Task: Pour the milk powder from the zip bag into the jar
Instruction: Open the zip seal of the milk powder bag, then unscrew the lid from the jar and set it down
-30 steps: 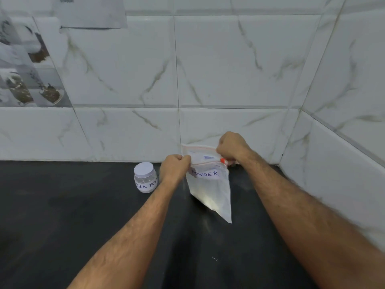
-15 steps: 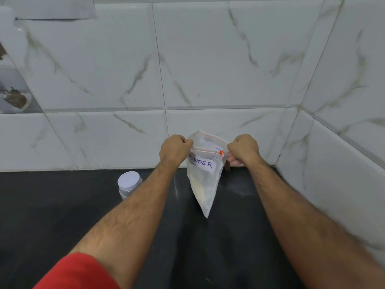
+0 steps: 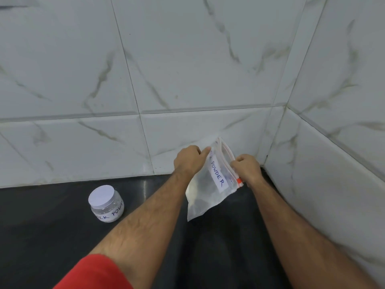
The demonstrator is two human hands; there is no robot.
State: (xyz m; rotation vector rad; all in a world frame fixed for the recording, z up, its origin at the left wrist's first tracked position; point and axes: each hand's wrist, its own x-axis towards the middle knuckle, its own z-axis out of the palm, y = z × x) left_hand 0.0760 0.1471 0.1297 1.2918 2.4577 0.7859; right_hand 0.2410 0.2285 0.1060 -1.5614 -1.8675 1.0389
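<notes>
A clear zip bag (image 3: 205,190) with a white label reading "POWDER" and an orange slider hangs tilted above the black counter, white powder in its lower corner. My left hand (image 3: 190,158) pinches the bag's top edge on the left. My right hand (image 3: 248,168) grips the zip edge near the orange slider. A small clear jar (image 3: 106,204) with a white lid on and a "MILK POW" label stands on the counter to the left, apart from both hands.
The black counter (image 3: 52,226) meets white marble-tiled walls at the back (image 3: 187,80) and on the right (image 3: 333,163), forming a corner just behind the bag. A red sleeve (image 3: 93,272) shows at the bottom edge.
The bag has turned so its zip edge now runs diagonally down to the right. My right hand has dropped lower along the zip. The camera view shifted, and the jar shows more fully.
</notes>
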